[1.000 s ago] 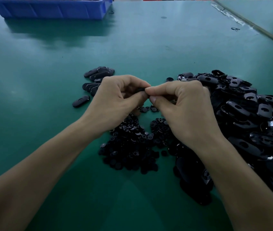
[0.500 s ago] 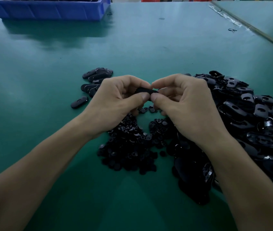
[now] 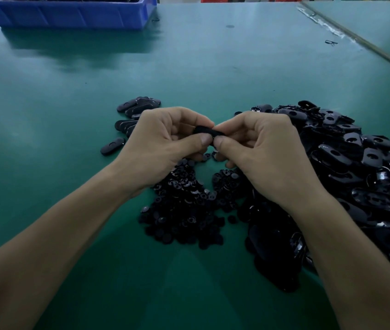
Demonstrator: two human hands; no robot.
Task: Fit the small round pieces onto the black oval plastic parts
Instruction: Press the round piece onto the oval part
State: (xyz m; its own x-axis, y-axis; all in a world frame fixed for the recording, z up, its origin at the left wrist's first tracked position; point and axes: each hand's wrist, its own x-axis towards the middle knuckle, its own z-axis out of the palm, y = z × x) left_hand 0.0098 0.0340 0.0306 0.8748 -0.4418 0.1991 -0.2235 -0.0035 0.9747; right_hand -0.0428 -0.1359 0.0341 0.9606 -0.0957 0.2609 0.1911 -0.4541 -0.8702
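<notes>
Fingertips of left hand (image 3: 165, 141) and right hand (image 3: 260, 148) pinch one black oval part (image 3: 207, 131) — mostly hidden; any round piece on it unreadable.

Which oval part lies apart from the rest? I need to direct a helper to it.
Start at the left hand. Just beyond its knuckles sits a small cluster of oval parts. The lone oval part lies left of the hand, alone on the green table, touching nothing.

Dim, bluish light is seen; soft glare lies on the surface (image 3: 189, 67) beyond the grip, and edges are bent.
</notes>
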